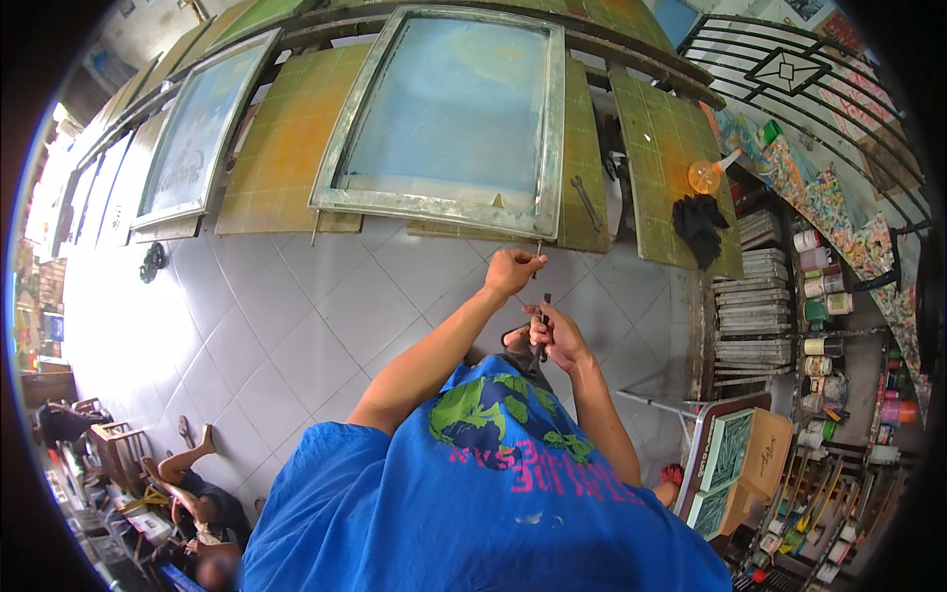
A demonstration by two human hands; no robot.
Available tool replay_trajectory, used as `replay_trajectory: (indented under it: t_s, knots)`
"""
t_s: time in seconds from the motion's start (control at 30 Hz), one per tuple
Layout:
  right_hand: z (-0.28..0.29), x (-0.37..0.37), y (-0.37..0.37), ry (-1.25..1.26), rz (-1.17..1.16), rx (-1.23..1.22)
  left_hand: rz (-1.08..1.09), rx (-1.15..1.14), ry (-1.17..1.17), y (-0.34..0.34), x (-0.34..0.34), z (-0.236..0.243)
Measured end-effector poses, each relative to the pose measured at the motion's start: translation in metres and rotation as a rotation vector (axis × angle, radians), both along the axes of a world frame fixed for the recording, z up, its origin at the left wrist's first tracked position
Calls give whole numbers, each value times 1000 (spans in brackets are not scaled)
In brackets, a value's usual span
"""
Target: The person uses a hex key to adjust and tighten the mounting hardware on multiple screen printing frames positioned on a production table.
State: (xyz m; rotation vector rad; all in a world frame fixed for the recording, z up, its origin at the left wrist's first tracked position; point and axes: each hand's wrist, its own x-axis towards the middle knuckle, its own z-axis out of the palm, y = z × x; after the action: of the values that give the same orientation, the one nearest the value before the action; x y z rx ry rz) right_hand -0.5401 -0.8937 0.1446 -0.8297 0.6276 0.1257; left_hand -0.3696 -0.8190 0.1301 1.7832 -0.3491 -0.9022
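Observation:
A screen-printing frame (330, 195) with a metal border and pale blue mesh lies across the boards in front of me. Just off its near right corner, my left hand (513, 271) is closed, thumb and fingers pinching a thin metal rod (539, 249). Slightly lower and to the right, my right hand (560, 337) is wrapped round a slim dark metal tool (544, 324); its exact kind cannot be made out. The two hands are apart. On the board right of the frame rests a wrench (585, 201).
A second framed screen (211, 204) stands to the left. On the right board are an orange bottle (704, 178) and a black cloth (698, 227). Stacked frames (753, 306) and paint-jar shelves (827, 345) line the right. An open carton (764, 454) sits lower right; a person (207, 503) is lower left.

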Motion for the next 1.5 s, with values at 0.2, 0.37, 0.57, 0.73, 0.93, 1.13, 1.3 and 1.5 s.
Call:
replay_trajectory:
  t_s: [0.2,0.37,0.57,0.73,0.93,1.13,1.3,1.5]
  knots:
    - [-14,-18,0,10,58,3,103,-14,130,-9,-8,2]
    - [-15,-21,2,33,34,-49,24,-140,53,-4,-4,-1]
    - [-7,17,-4,1,-164,-94,-89,-246,108,-3,6,-24]
    - [-15,43,-23,8,-126,-226,-181,-107,212,-1,12,1]
    - [-9,53,-27,111,-93,-314,-105,-22,250,-5,14,27]
    - [-4,63,-16,270,-102,-447,20,-17,70,-10,17,-9]
    - [3,53,-13,151,-152,-392,-51,3,-68,-9,8,16]
    - [-7,42,-14,53,-174,-288,-110,-225,151,-8,12,-15]
